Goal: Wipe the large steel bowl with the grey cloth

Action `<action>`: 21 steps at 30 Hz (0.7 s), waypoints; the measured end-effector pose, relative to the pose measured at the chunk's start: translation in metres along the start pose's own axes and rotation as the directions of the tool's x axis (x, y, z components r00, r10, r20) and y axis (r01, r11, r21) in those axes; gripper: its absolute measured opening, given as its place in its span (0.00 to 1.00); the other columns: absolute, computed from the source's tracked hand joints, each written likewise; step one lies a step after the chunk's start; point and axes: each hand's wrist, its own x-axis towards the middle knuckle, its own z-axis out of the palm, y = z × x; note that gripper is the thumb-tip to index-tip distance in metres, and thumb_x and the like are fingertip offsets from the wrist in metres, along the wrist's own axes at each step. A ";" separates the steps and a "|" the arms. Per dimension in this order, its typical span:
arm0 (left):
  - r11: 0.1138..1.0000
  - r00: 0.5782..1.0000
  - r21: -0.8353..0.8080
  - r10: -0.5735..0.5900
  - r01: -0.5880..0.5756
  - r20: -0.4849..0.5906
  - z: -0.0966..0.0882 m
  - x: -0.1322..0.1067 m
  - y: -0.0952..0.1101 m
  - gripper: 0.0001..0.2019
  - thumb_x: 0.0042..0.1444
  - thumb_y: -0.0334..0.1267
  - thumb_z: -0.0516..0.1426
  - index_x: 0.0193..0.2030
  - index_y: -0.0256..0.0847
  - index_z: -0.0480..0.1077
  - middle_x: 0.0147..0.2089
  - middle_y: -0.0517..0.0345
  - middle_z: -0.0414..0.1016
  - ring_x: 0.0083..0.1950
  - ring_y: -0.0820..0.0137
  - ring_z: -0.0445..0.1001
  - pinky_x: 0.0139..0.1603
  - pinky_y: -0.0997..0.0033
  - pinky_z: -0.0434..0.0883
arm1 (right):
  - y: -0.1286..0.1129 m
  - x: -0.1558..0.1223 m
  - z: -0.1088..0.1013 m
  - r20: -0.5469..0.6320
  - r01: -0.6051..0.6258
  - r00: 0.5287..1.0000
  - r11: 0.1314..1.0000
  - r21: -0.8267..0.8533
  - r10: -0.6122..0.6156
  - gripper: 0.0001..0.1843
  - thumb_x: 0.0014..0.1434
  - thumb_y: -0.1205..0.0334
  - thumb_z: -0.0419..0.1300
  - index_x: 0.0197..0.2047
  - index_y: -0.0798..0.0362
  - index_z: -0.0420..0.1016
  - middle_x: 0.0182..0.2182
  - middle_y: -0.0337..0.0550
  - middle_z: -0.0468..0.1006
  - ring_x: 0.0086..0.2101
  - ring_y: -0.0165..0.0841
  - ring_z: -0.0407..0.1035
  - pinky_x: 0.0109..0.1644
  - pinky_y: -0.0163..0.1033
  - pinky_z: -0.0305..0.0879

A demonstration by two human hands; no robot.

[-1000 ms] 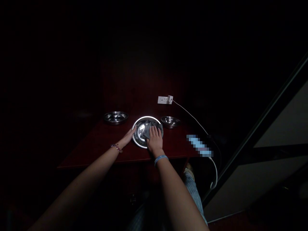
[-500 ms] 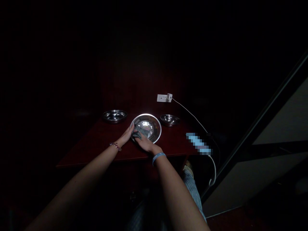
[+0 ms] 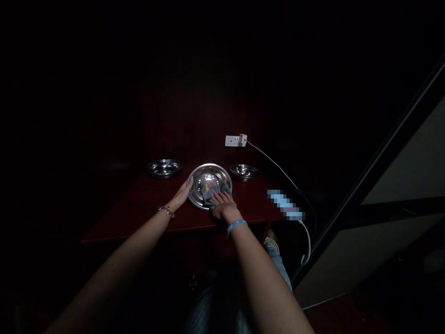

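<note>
A shiny metal bowl (image 3: 200,176) is tilted toward me on the dark red table. My left hand (image 3: 182,194) is closed on its left rim, with the thumb near the inner edge. A crumpled grey cloth (image 3: 208,195) lies in the near right part of the bowl, a yellow and pink patch showing just above it. My right hand (image 3: 224,206) holds the cloth against the bowl's inner wall, its fingers laid over the cloth. The cloth hides part of the bowl's near right side.
Two more metal bowls stand on the table (image 3: 146,208): one at the back left (image 3: 164,169), a smaller one (image 3: 244,172) at the right. A phone-like, pixelated object (image 3: 285,204) lies at the right edge, its white cable running to a wall socket (image 3: 232,141). A panel (image 3: 399,185) slants at far right.
My right hand has slid the cloth from the bowl's left side to its near right side. My left hand stays at the left rim.
</note>
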 end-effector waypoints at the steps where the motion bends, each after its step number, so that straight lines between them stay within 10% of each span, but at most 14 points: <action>1: 1.000 1.000 -0.005 0.006 -0.006 0.011 0.000 0.000 0.000 0.36 0.60 0.61 0.55 0.65 0.35 0.68 0.66 0.42 0.72 0.68 0.54 0.69 0.71 0.57 0.61 | 0.002 0.000 0.000 -0.025 -0.027 0.999 0.999 -0.036 0.026 0.34 0.67 0.57 0.50 0.74 0.55 0.54 0.73 0.44 0.51 0.73 0.34 0.40 0.76 0.45 0.30; 5: 1.000 0.999 -0.002 0.011 -0.011 0.046 0.001 -0.002 0.004 0.39 0.56 0.64 0.57 0.64 0.35 0.68 0.65 0.42 0.73 0.68 0.53 0.69 0.71 0.57 0.62 | 0.013 0.003 0.002 -0.257 -0.019 0.966 0.994 -0.106 -0.009 0.36 0.66 0.59 0.49 0.75 0.57 0.50 0.74 0.45 0.48 0.74 0.34 0.37 0.76 0.46 0.23; 10: 1.000 0.996 -0.009 -0.011 0.012 0.085 0.005 -0.005 0.007 0.40 0.53 0.67 0.57 0.62 0.35 0.72 0.64 0.41 0.74 0.69 0.50 0.66 0.72 0.54 0.59 | 0.016 0.005 0.002 -0.533 0.165 0.816 0.973 -0.160 -0.226 0.39 0.64 0.60 0.52 0.75 0.61 0.47 0.74 0.49 0.46 0.74 0.39 0.37 0.77 0.50 0.27; 21: 0.998 0.984 -0.057 -0.017 0.028 0.179 0.011 -0.006 -0.007 0.40 0.53 0.62 0.59 0.66 0.37 0.68 0.71 0.46 0.64 0.76 0.54 0.54 0.76 0.56 0.50 | -0.006 0.006 -0.011 -0.618 0.295 0.675 0.915 -0.275 -0.403 0.43 0.60 0.63 0.56 0.76 0.56 0.46 0.75 0.47 0.43 0.74 0.44 0.35 0.76 0.52 0.35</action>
